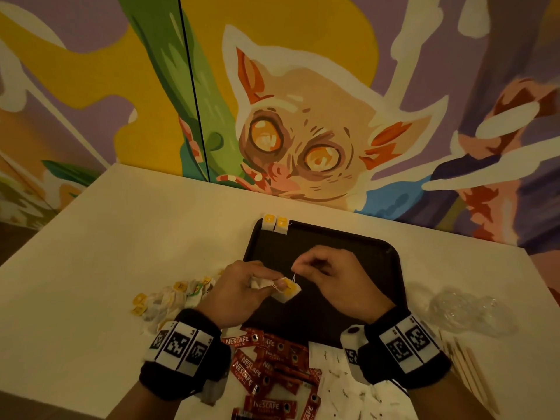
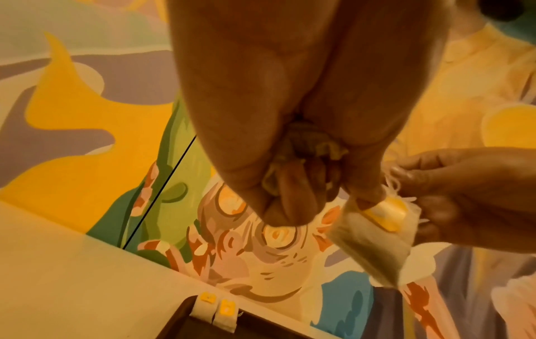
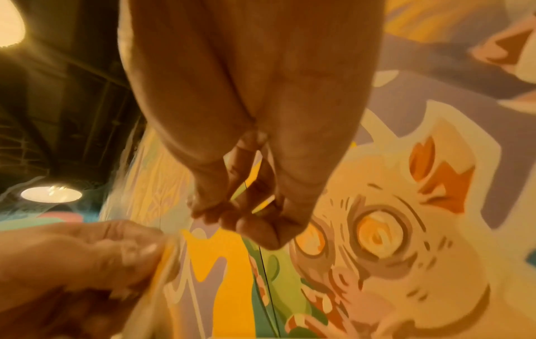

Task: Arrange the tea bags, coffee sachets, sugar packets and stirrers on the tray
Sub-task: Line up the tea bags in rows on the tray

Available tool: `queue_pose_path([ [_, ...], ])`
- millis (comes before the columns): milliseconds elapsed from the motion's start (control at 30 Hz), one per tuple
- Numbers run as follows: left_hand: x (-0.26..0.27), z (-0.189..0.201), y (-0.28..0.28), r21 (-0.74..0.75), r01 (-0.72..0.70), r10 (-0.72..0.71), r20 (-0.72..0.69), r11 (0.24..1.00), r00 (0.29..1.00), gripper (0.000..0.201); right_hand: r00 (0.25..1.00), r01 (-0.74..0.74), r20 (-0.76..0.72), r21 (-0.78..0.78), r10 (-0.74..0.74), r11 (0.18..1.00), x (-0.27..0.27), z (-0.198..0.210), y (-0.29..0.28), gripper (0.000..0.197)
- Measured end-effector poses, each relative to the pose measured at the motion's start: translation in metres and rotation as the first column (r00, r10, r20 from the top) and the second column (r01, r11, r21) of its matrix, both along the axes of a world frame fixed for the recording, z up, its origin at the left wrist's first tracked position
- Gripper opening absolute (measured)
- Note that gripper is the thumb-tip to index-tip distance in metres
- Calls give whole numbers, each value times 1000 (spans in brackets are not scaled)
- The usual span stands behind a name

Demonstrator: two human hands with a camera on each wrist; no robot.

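Over the black tray (image 1: 381, 268) my left hand (image 1: 257, 286) pinches a white tea bag with a yellow tag (image 1: 288, 291) (image 2: 374, 236), and more tea bags are bunched in its palm (image 2: 307, 142). My right hand (image 1: 306, 265) pinches the tea bag's thin string (image 1: 293, 277) just above it. Two tea bags (image 1: 275, 224) (image 2: 216, 313) lie side by side over the tray's far left corner. A pile of tea bags (image 1: 172, 298) lies left of the tray. Red Nescafe coffee sachets (image 1: 266, 371) and white sugar packets (image 1: 342, 386) lie near the front edge. Wooden stirrers (image 1: 472, 374) lie at the right.
The white table (image 1: 121, 237) stands against a painted mural wall (image 1: 303, 116). Crumpled clear plastic (image 1: 472, 313) lies right of the tray. The table's left edge runs diagonally at the left.
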State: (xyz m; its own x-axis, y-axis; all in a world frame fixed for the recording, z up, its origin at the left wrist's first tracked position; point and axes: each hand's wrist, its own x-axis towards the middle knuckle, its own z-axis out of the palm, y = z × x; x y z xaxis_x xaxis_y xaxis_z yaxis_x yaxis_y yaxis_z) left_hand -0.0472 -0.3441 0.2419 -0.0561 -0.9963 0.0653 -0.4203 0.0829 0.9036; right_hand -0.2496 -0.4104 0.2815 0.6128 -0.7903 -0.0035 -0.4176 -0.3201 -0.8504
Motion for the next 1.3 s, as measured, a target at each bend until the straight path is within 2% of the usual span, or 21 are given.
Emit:
queue_pose_path([
  [133, -7, 11, -1, -40, -12, 4, -197, 999, 980, 20, 985, 25, 170, 105, -43, 994, 11, -10, -3, 16],
  [300, -13, 19, -2, -71, -179, 140, -378, 981, 915, 17, 932, 78, 310, 331, -186, 940, 22, -29, 1, 16],
  [467, -14, 9, -4, -49, -350, 293, -447, 935, 845, 18, 911, 76, 333, 441, -242, 894, 31, -36, 6, 19],
  [600, -9, 0, -7, 19, -417, 384, -427, 909, 818, 15, 894, 43, 365, 506, -259, 862, 39, -40, 10, 28],
  [733, -5, -7, -11, 141, -449, 467, -368, 883, 804, 17, 950, 99, 250, 333, -190, 937, 51, -53, -1, 16],
  [900, 5, -16, -14, 305, -462, 553, -431, 833, 713, 20, 952, 212, 122, 394, -280, 894, 72, -75, -40, 13],
  [967, 12, -19, -14, 350, -445, 565, -460, 824, 685, 21, 947, 281, 42, 374, -319, 884, 81, -92, -63, 11],
  [1100, 26, -30, -10, 367, -426, 556, -422, 827, 716, 25, 910, 406, -72, 352, -408, 843, 101, -122, -104, 12],
  [1167, 31, -33, -10, 383, -421, 561, -427, 822, 709, 26, 892, 452, -131, 328, -433, 830, 111, -133, -122, 7],
  [1300, 43, -41, -10, 394, -416, 564, -422, 819, 710, 27, 852, 494, -299, 191, -429, 848, 125, -149, -153, 26],
])
